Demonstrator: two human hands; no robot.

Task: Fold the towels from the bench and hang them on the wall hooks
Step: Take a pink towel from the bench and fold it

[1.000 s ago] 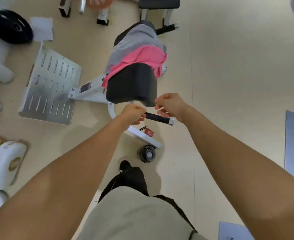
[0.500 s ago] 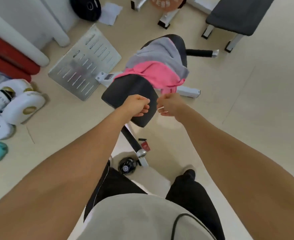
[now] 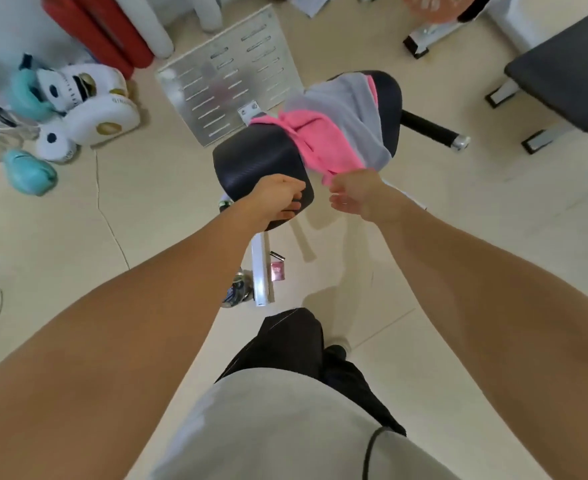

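Observation:
A pink towel (image 3: 315,142) and a grey towel (image 3: 346,109) lie bunched over the black padded bench (image 3: 258,161), the grey one further back. My left hand (image 3: 278,199) hovers over the near end of the black pad with its fingers curled and nothing in them. My right hand (image 3: 355,194) is also curled, right beside the pink towel's hanging lower corner. No cloth shows between its fingers. No wall hooks are in view.
A perforated metal footplate (image 3: 226,74) lies behind the bench, and a second black bench (image 3: 562,74) stands at right. White and teal boxing pads (image 3: 88,109) and red and white rolls (image 3: 112,29) crowd the left floor. A bottle (image 3: 237,292) stands by the bench's base.
I have stepped round toward the bench's right side, so the bench and towels have turned in view. Both curled hands now sit nearer the pink towel.

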